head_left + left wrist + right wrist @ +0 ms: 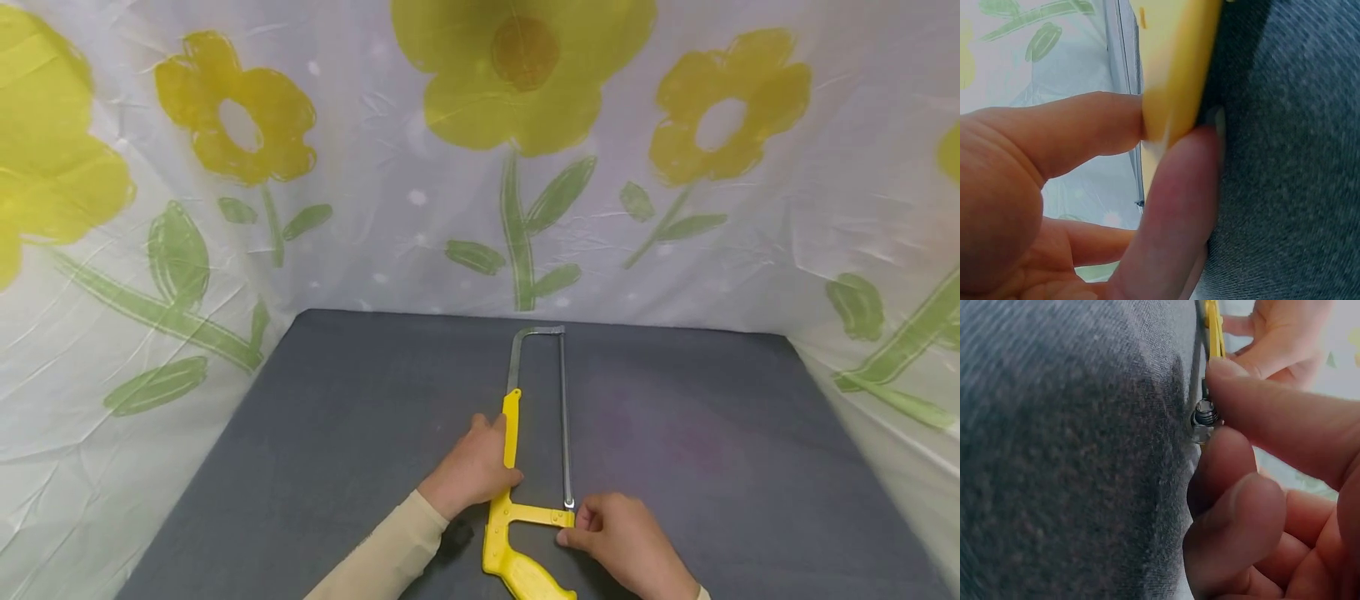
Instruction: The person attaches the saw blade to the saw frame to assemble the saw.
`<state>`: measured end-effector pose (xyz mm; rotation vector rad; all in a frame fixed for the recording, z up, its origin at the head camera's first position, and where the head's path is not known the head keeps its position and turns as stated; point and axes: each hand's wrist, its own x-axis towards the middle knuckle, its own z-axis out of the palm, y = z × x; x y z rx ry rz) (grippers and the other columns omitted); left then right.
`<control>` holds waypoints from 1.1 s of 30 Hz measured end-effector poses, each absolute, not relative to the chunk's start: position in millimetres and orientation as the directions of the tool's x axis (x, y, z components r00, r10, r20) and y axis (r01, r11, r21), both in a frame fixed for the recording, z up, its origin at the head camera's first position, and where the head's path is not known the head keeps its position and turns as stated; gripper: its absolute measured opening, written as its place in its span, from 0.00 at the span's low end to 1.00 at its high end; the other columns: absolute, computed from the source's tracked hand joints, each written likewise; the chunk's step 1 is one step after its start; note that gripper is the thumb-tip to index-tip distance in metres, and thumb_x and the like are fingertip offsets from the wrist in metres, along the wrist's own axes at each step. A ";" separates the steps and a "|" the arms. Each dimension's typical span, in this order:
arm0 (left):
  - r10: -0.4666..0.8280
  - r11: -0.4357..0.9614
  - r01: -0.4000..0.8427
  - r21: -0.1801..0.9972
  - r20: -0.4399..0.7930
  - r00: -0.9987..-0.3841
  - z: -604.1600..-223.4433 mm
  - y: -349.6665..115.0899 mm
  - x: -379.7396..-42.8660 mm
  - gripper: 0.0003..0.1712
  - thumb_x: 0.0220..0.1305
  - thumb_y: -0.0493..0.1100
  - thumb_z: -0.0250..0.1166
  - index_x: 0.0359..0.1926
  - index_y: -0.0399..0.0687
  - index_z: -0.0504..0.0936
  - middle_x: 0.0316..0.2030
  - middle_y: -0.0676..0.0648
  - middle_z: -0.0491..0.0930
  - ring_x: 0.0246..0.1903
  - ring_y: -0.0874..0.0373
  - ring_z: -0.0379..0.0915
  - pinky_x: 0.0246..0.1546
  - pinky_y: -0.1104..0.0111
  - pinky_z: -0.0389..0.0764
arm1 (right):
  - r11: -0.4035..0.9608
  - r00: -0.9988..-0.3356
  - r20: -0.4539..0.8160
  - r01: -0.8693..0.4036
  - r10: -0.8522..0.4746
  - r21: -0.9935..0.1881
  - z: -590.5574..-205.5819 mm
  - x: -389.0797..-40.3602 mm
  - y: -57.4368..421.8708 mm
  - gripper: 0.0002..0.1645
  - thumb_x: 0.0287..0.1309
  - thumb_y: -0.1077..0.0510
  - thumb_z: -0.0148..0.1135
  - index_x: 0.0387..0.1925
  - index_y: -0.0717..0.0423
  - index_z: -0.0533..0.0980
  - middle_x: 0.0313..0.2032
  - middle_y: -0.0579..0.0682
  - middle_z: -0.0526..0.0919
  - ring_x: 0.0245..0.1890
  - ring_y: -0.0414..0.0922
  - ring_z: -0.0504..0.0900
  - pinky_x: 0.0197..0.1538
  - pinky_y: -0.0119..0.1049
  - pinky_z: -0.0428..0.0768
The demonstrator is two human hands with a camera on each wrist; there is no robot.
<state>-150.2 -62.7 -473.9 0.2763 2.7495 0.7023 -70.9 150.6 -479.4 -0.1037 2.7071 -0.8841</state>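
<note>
Hacksaw (pixel 512 429) on the dark table (pixel 337 400), tip near the far edge.
Head view: left hand (pixel 474 462) grips the yellow frame; right hand (pixel 626 533) is at the near end of the blade (pixel 566 417). Left wrist: thumb and fingers pinch the frame. Right wrist: thumb and finger pinch the screw (pixel 1206 411).

Left sleeve (pixel 386 546) pale beige, close-fitting; right cuff edge (pixel 703 593) similarly pale; hands (pixel 472 465) bare
</note>
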 end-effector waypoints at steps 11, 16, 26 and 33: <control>0.257 0.859 0.112 0.500 -0.231 -0.938 -473.0 -63.9 -149.4 0.55 0.55 0.48 0.76 0.77 0.37 0.57 0.53 0.37 0.67 0.28 0.58 0.71 0.28 0.69 0.78 | 0.801 -0.954 -0.280 0.084 -0.107 -0.593 -480.7 -69.2 146.7 0.25 0.41 0.32 0.77 0.15 0.42 0.75 0.14 0.39 0.70 0.16 0.39 0.68 0.21 0.31 0.60; 0.270 0.852 0.124 0.509 -0.224 -0.937 -470.7 -65.5 -148.5 0.54 0.56 0.46 0.75 0.77 0.37 0.57 0.52 0.37 0.68 0.27 0.58 0.70 0.27 0.70 0.77 | 0.807 -0.956 -0.258 0.041 -0.141 -0.589 -481.8 -69.1 147.2 0.25 0.45 0.32 0.75 0.15 0.41 0.74 0.14 0.38 0.70 0.16 0.38 0.67 0.21 0.31 0.61; 0.262 0.853 0.114 0.509 -0.229 -0.938 -466.0 -64.9 -147.5 0.52 0.56 0.45 0.73 0.76 0.36 0.58 0.51 0.36 0.68 0.26 0.57 0.70 0.25 0.69 0.76 | 0.805 -0.961 -0.207 -0.025 -0.182 -0.593 -484.5 -68.8 145.5 0.23 0.49 0.38 0.74 0.14 0.39 0.71 0.12 0.36 0.67 0.14 0.35 0.64 0.20 0.29 0.60; 0.262 0.852 0.115 0.511 -0.225 -0.938 -466.8 -64.6 -148.1 0.52 0.55 0.45 0.74 0.76 0.35 0.58 0.52 0.35 0.68 0.26 0.56 0.70 0.25 0.69 0.76 | 0.797 -0.956 -0.222 -0.019 -0.191 -0.604 -484.5 -69.4 145.8 0.21 0.50 0.41 0.73 0.15 0.40 0.71 0.13 0.36 0.67 0.14 0.35 0.63 0.20 0.29 0.59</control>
